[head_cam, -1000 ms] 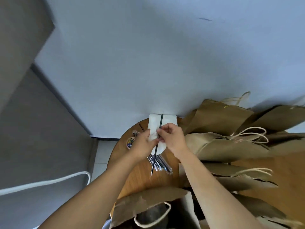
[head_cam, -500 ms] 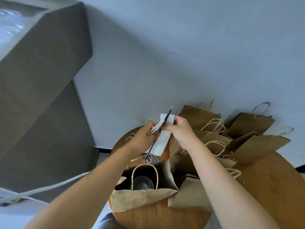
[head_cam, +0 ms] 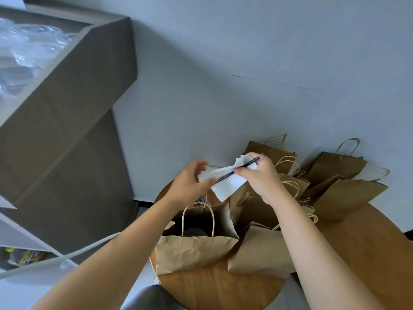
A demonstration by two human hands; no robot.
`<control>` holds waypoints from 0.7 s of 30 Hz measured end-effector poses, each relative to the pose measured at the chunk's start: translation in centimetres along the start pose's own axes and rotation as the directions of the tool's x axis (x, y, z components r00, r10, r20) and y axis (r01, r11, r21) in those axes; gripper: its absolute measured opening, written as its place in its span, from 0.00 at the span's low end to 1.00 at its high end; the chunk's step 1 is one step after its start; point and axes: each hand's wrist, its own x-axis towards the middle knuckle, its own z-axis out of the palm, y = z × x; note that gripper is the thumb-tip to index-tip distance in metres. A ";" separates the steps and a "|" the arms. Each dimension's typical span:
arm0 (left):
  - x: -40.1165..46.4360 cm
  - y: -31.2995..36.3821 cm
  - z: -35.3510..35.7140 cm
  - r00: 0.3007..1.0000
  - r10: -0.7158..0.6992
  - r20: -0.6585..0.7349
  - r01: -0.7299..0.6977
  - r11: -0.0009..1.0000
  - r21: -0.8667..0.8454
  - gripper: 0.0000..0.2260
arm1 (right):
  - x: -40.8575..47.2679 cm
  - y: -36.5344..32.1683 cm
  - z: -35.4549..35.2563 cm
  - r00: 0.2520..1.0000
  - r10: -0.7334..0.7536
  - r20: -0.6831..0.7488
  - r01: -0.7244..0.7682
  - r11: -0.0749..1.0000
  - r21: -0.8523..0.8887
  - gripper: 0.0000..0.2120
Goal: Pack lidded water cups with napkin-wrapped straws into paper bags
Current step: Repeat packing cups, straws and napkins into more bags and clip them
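Forearms rose from the bottom of the frame toward the centre, over a round wooden desk (head_cam: 214,287). Nearest, at lower centre, stood an open paper bag (head_cam: 196,251), its mouth gaping upward with a dark round shape inside, probably a lidded cup, though too dim to be sure. Just above that mouth, both hands held the work in the air. The black straw (head_cam: 237,170) lay on a white napkin (head_cam: 228,186), its long axis slanting from lower left to upper right. The right hand (head_cam: 259,175) pinched straw and napkin together near the upper end. The left hand (head_cam: 190,182) sat at the lower end, thumb pressing the paper's edge, fingers loosely spread above it. Wrapping looked unfinished; the bag lay directly below, toward the bottom of the frame, so a short drop would follow. Farther off, more brown bags (head_cam: 342,166) leaned against the wall (head_cam: 245,63).
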 end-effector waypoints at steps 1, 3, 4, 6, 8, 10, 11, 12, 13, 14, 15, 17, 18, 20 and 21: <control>-0.7 -0.4 -0.3 0.990 -0.008 -0.138 0.009 1.000 0.009 0.11 | -0.3 0.0 -0.3 1.000 -0.017 -0.007 0.017 0.999 -0.039 0.04; -2.2 -1.7 -0.9 0.946 -0.068 -0.318 0.078 0.997 0.020 0.04 | -1.1 0.2 -0.7 0.999 -0.041 0.001 0.040 0.989 -0.139 0.02; -2.8 -2.7 -1.0 0.936 -0.107 -0.336 0.124 0.992 0.029 0.01 | -1.5 0.5 -0.8 0.999 -0.045 0.015 0.047 0.982 -0.184 0.04; -3.8 -4.5 -0.9 0.947 -0.141 -0.289 0.162 0.986 0.050 0.03 | -2.2 0.9 -0.6 0.998 -0.040 0.042 0.048 0.971 -0.235 0.05; -4.9 -5.4 -0.4 0.959 -0.107 -0.262 0.129 0.989 0.071 0.03 | -2.9 1.5 -0.1 0.998 -0.023 0.066 0.040 0.961 -0.272 0.05; -5.8 -5.6 0.0 0.935 -0.035 -0.353 0.069 0.994 0.086 0.03 | -3.5 2.1 0.2 0.998 -0.008 0.065 0.027 0.955 -0.297 0.05; -6.2 -5.5 0.0 0.912 -0.021 -0.410 0.055 0.996 0.072 0.02 | -3.7 2.3 0.3 0.998 -0.003 0.057 0.020 0.955 -0.294 0.05; -6.5 -5.5 0.0 0.899 -0.030 -0.437 0.060 0.997 0.055 0.02 | -4.0 2.5 0.5 0.999 0.003 0.049 0.011 0.958 -0.286 0.04; -6.7 -5.6 0.0 0.908 -0.052 -0.417 0.083 0.995 0.057 0.02 | -4.1 2.8 0.7 0.999 0.012 0.050 0.003 0.960 -0.280 0.03; -6.8 -5.8 0.1 0.934 -0.077 -0.349 0.122 0.987 0.107 0.02 | -4.2 3.0 1.0 0.998 0.020 0.058 -0.003 0.961 -0.278 0.02; -6.9 -6.2 0.3 0.961 -0.101 -0.257 0.152 0.970 0.187 0.02 | -4.3 3.4 1.4 0.997 0.023 0.071 -0.002 0.958 -0.285 0.04; -7.0 -6.9 0.6 0.982 -0.153 -0.113 0.179 0.943 0.281 0.03 | -4.4 4.2 2.5 0.995 0.030 0.097 0.003 0.947 -0.321 0.08; -7.0 -7.0 0.6 0.982 -0.181 -0.058 0.190 0.938 0.290 0.07 | -4.4 4.6 3.0 0.994 0.039 0.104 -0.002 0.941 -0.338 0.07; -7.0 -6.9 0.4 0.973 -0.216 0.083 0.174 0.920 0.352 0.18 | -4.1 5.8 3.9 0.991 0.068 0.112 -0.024 0.935 -0.353 0.03; -7.0 -6.6 0.3 0.961 -0.224 0.163 0.138 0.897 0.420 0.24 | -4.0 6.4 4.4 0.990 0.081 0.114 -0.033 0.929 -0.369 0.02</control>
